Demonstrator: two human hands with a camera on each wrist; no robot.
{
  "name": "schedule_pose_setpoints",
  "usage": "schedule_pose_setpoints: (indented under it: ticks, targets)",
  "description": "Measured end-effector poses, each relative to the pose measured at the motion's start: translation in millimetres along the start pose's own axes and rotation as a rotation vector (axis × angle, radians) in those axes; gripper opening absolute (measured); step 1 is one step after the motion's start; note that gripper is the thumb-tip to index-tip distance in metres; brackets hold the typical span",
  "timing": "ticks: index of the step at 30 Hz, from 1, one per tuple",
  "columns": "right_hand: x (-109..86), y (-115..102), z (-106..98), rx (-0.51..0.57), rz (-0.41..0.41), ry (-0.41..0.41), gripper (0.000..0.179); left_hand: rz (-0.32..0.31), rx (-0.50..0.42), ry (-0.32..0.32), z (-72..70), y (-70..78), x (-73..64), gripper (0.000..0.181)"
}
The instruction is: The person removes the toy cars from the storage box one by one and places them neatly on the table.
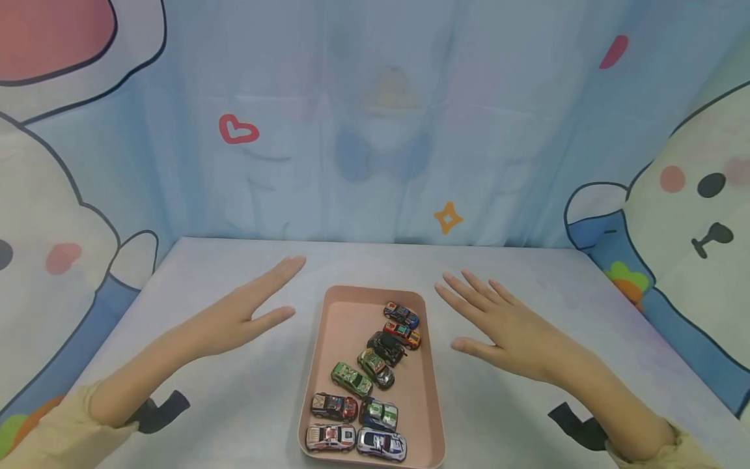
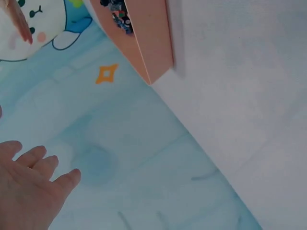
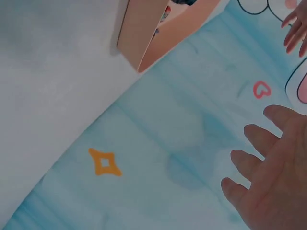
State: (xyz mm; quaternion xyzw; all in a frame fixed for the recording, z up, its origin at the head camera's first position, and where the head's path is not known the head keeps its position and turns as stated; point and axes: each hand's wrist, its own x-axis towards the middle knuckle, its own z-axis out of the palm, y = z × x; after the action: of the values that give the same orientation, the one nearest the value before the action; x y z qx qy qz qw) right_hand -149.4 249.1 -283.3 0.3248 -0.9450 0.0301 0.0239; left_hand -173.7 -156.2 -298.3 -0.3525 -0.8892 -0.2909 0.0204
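Observation:
Between the two hands a pink tray (image 1: 346,312) lies on the table, with several small toy cars in it. A dark blue car (image 1: 401,314) is at the far end, just beyond a red and yellow one (image 1: 402,335) and a black one (image 1: 387,348). Green cars (image 1: 351,378) lie mid-tray; a white car (image 1: 331,437) and a silver-blue car (image 1: 381,443) are at the near end. My left hand (image 1: 240,316) hovers left of the tray, fingers straight and thumb apart. To the right, my right hand (image 1: 510,329) spreads its fingers. Both hold nothing.
The white table (image 1: 234,404) stretches around the tray to a blue patterned curtain (image 1: 375,130) behind it. Cartoon figures are printed on the curtain at both sides. A dark strap (image 1: 161,412) shows at the left wrist, another (image 1: 577,426) at the right.

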Motion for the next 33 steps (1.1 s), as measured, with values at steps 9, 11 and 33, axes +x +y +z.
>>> schedule_pose_setpoints:
  ticks: [9, 11, 33]
  targets:
    - [-18.0, 17.9, 10.2, 0.117, 0.178, -0.027, 0.077, -0.020, -0.280, 0.153, 10.2, -24.7, 2.6, 0.074]
    - [-22.7, 20.6, 17.0, 0.152, 0.216, -0.036, 0.077, -0.034, -0.370, 0.162, 18.0, -29.9, 1.6, 0.073]
    - [-40.7, 20.2, 58.4, 0.287, 0.281, 0.005, 0.051, -0.123, -0.564, -0.199, 84.4, -48.5, 2.3, 0.066]
